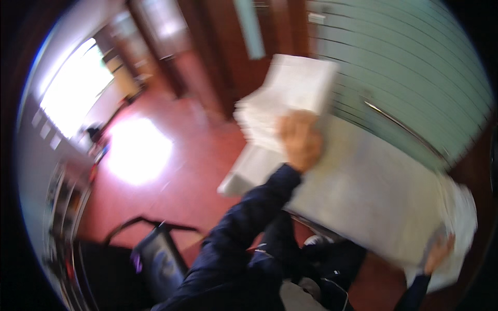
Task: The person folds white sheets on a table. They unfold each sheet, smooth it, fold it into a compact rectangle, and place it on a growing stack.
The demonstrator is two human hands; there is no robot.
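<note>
A stack of white folded sheets (299,79), whether paper or cloth I cannot tell, lies across the far left end of a long pale flat surface (362,182). My left hand (301,140) is on this stack, its fingers curled at the sheets; motion blur hides the fingertips. Loose layers show along the stack's left side, and one white flap (243,175) hangs past the surface's end. At the near right end, my right hand (439,252) touches a crumpled white covering (461,217). Its grip is too blurred to make out.
A frosted, striped glass door (393,50) with a metal bar handle (406,128) stands just beyond the pale surface. Below left are a black-framed chair (155,225) and a shelf unit (66,206). Sunlight falls on the red floor (194,155). A shoe (317,240) shows under the surface's edge.
</note>
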